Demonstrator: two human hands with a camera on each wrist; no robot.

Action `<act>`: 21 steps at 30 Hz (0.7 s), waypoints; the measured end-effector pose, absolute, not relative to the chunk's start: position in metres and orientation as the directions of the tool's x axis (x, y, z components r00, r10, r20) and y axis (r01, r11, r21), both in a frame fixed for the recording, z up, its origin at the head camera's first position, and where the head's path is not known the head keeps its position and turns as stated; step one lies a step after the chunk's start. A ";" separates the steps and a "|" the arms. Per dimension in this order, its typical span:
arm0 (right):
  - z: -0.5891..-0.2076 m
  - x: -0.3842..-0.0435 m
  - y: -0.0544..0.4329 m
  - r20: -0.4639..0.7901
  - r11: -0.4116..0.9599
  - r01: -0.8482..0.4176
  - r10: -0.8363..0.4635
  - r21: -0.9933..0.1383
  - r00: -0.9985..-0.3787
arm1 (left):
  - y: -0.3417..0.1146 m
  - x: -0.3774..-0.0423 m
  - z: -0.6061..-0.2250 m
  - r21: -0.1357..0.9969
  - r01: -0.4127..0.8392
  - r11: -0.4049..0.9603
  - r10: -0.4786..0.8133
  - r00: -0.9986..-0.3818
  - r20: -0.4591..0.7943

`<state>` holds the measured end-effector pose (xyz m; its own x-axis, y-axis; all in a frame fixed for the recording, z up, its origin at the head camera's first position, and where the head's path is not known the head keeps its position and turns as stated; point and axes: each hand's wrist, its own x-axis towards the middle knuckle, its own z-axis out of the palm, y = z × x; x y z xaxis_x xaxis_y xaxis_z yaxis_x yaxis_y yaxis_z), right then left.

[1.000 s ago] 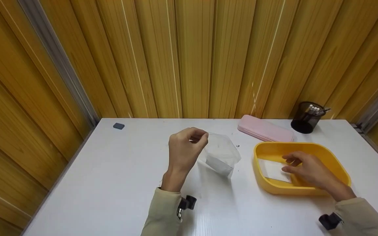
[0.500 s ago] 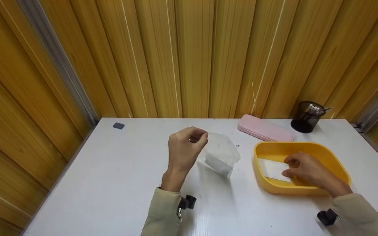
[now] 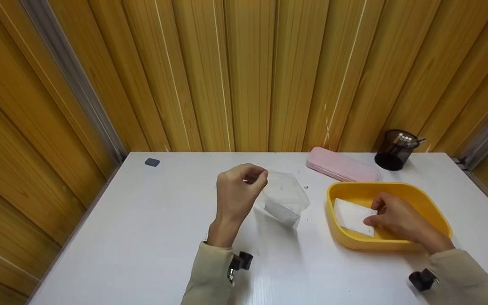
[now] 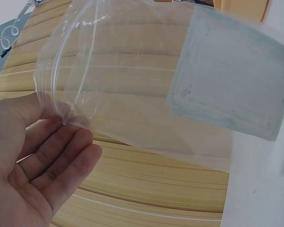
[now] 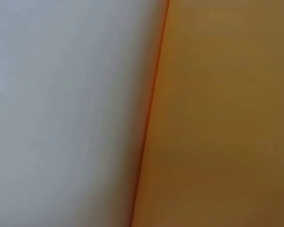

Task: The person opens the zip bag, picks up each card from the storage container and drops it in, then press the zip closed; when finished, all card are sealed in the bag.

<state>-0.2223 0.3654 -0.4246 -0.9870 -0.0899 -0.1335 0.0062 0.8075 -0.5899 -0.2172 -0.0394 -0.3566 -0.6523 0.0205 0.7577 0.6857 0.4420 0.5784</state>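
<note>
My left hand (image 3: 237,199) pinches the top edge of a clear zip-lock bag (image 3: 284,186), between thumb and fingers beside the zip strip in the left wrist view. In the bag's lower part lies a pale square stack of sheets (image 4: 234,73). Inside the yellow tray (image 3: 379,245), my right hand (image 3: 400,216) grips the right edge of a white square piece (image 3: 354,216), which looks flat and sheet-like; its exact kind is unclear. The right wrist view catches only the tray's wall (image 5: 217,113) and a white surface, with no hand showing.
Behind the tray lies a pink pencil case (image 3: 341,164). A black mesh pen holder (image 3: 392,154) with several pens stands at the back right. A small dark eraser-like block (image 3: 152,162) sits at the back left of the white table (image 3: 142,237). Wood-patterned panels close the back.
My right hand's fingers have closed on the white square's edge, and the square has shifted and turned slightly in the tray. The left hand and bag have stayed nearly still.
</note>
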 end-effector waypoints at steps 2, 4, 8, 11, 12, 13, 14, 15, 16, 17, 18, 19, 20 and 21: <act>-0.424 -0.222 0.365 -0.124 0.805 0.006 -0.084 -0.594 -0.989 | -0.040 -0.217 -0.356 0.579 0.685 0.442 0.021 -0.654 0.756; -0.423 -0.222 0.365 -0.117 0.796 0.008 -0.079 -0.605 -0.990 | -0.040 -0.217 -0.356 0.578 0.687 0.440 0.021 -0.651 0.759; -0.423 -0.222 0.364 -0.096 0.778 -0.001 -0.078 -0.629 -0.992 | -0.040 -0.218 -0.355 0.575 0.691 0.437 0.019 -0.646 0.763; -0.423 -0.222 0.363 -0.075 0.775 -0.017 -0.083 -0.632 -0.994 | -0.040 -0.217 -0.355 0.576 0.687 0.442 0.019 -0.649 0.760; -0.422 -0.222 0.364 -0.065 0.776 -0.026 -0.086 -0.631 -0.994 | -0.040 -0.217 -0.355 0.578 0.685 0.444 0.019 -0.652 0.758; -0.422 -0.222 0.363 -0.054 0.777 -0.033 -0.086 -0.629 -0.995 | -0.040 -0.217 -0.356 0.579 0.683 0.445 0.019 -0.654 0.757; -0.422 -0.221 0.363 -0.041 0.776 -0.041 -0.086 -0.629 -0.995 | -0.041 -0.217 -0.356 0.580 0.682 0.446 0.019 -0.655 0.756; -0.422 -0.221 0.363 -0.031 0.776 -0.048 -0.087 -0.629 -0.996 | -0.041 -0.217 -0.356 0.579 0.682 0.446 0.019 -0.654 0.756; -0.422 -0.221 0.363 -0.009 0.774 -0.065 -0.091 -0.630 -0.996 | -0.040 -0.217 -0.356 0.580 0.681 0.447 0.020 -0.656 0.754; -0.422 -0.220 0.363 0.014 0.772 -0.082 -0.095 -0.630 -0.995 | -0.040 -0.217 -0.355 0.580 0.682 0.446 0.020 -0.655 0.755; -0.423 -0.219 0.364 0.036 0.770 -0.100 -0.100 -0.630 -0.994 | -0.040 -0.217 -0.355 0.580 0.682 0.445 0.021 -0.656 0.755; -0.423 -0.219 0.364 0.057 0.765 -0.117 -0.104 -0.633 -0.993 | -0.040 -0.217 -0.355 0.580 0.683 0.444 0.021 -0.656 0.755; -0.422 -0.218 0.364 0.081 0.761 -0.136 -0.110 -0.635 -0.991 | -0.040 -0.217 -0.355 0.581 0.683 0.443 0.022 -0.656 0.754; -0.422 -0.217 0.364 0.102 0.760 -0.153 -0.114 -0.632 -0.988 | -0.040 -0.217 -0.355 0.581 0.682 0.444 0.022 -0.657 0.754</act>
